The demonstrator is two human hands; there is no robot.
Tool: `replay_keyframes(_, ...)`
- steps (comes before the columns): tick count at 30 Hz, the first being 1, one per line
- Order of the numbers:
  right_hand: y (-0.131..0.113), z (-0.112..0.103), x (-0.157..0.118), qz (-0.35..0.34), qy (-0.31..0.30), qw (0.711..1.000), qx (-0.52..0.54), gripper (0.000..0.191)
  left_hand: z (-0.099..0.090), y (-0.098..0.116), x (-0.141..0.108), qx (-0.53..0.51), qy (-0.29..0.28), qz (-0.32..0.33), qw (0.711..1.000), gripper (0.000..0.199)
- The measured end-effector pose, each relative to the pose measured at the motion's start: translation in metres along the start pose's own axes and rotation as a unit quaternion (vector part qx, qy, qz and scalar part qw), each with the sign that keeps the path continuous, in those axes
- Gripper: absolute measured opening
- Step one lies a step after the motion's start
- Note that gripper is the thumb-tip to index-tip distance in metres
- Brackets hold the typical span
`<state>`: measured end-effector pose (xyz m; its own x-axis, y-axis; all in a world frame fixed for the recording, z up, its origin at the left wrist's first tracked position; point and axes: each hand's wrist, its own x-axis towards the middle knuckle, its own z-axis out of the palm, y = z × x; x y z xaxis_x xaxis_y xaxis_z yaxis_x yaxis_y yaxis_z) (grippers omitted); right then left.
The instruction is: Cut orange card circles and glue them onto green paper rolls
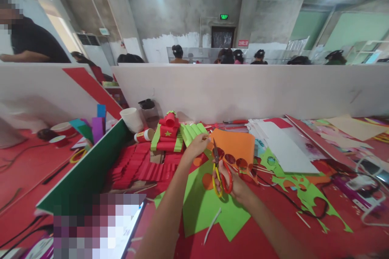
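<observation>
Fingers of my right hand (235, 185) curled through scissors (216, 158); left hand's (197, 146) pinched at orange paper (238, 141), eleven o'clock.

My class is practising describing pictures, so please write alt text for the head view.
A right hand holds red-and-yellow-handled scissors by an orange sheet with round holes; the left hand is raised beside it. Bright green paper lies beneath, and pleated red paper to the left, on a red tabletop.

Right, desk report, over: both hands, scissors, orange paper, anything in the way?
Right hand gripping red-and-yellow scissors. Left hand by left edge of orange paper, round holes cut. Green paper below hands; no obvious obstruction.
</observation>
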<state>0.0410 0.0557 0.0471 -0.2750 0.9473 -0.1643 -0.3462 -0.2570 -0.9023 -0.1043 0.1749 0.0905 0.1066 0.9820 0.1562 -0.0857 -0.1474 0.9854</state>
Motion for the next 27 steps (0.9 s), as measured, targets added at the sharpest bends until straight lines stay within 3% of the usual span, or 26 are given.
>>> replay_keyframes(5, 0.004, -0.001, 0.005, -0.012, 0.001, 1.000, -0.026, 0.056, -0.002, -0.017, -0.028, 0.041, 0.047, -0.028, 0.998, 0.040)
replay_keyframes(10, 0.006, -0.001, 0.008, -0.016, -0.014, 0.999, -0.048, 0.058, 0.005, -0.028, -0.034, -0.007, 0.067, -0.020, 0.998, 0.034)
replay_keyframes(16, 0.008, -0.001, 0.007, -0.019, 0.000, 0.998, -0.066, 0.059, 0.010, -0.038, -0.038, -0.019, 0.098, -0.003, 0.995, 0.039)
replay_keyframes(27, 0.006, -0.002, 0.001, -0.048, -0.003, 0.994, -0.097, 0.049, 0.021, -0.026, -0.050, -0.043, 0.069, 0.014, 0.997, 0.034)
